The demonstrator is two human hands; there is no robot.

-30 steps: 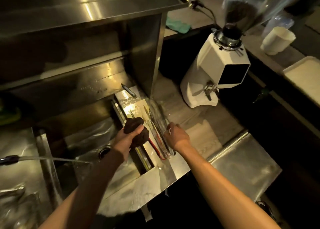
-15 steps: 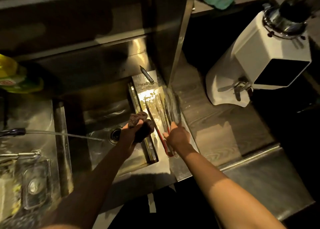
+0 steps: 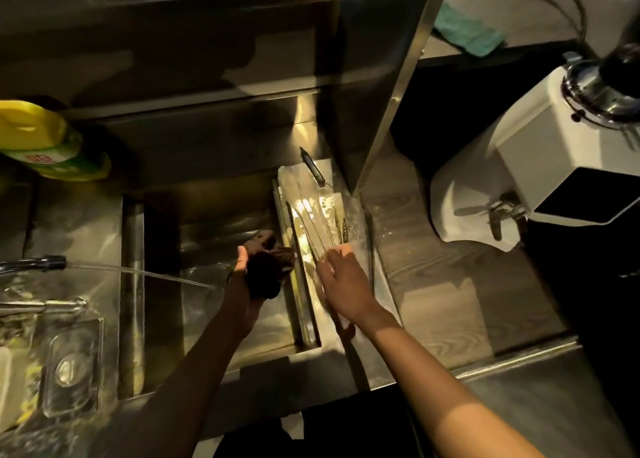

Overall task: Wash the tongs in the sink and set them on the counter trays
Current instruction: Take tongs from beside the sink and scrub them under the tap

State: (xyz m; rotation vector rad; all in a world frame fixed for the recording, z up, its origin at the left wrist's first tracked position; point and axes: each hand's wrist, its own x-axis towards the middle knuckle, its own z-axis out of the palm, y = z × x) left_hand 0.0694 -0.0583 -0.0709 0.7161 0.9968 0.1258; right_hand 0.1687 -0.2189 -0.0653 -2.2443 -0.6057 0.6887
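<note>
The tongs (image 3: 313, 230) lie on a wet metal tray (image 3: 330, 180) along the sink's (image 3: 207, 235) right edge. Their long axis runs from the person's side toward the back wall, with the far tips leaning slightly toward the sink. There are several long steel arms side by side, and glare and blur make it hard to count them.

Half a second ago a red handle end showed on the near side of the right grip (image 3: 341, 284). Now the hand covers that end, and the arms fan out a little wider beyond it. The left grip (image 3: 242, 267) and its load are placed over the sink as before.

The right grip lies back-up over the tongs' near ends with its fingers reaching forward. Whether they curl round the steel or only press on it cannot be told. The left grip, over the sink's right half, is closed round a dark sponge (image 3: 268, 272). Its forearm comes in from the near side.

A thin water stream (image 3: 166, 277) crosses the sink from the tap (image 3: 45, 262) on its left. A wooden desk (image 3: 433, 284) lies to the right of the sink and carries a white grinder (image 3: 512, 180).
</note>
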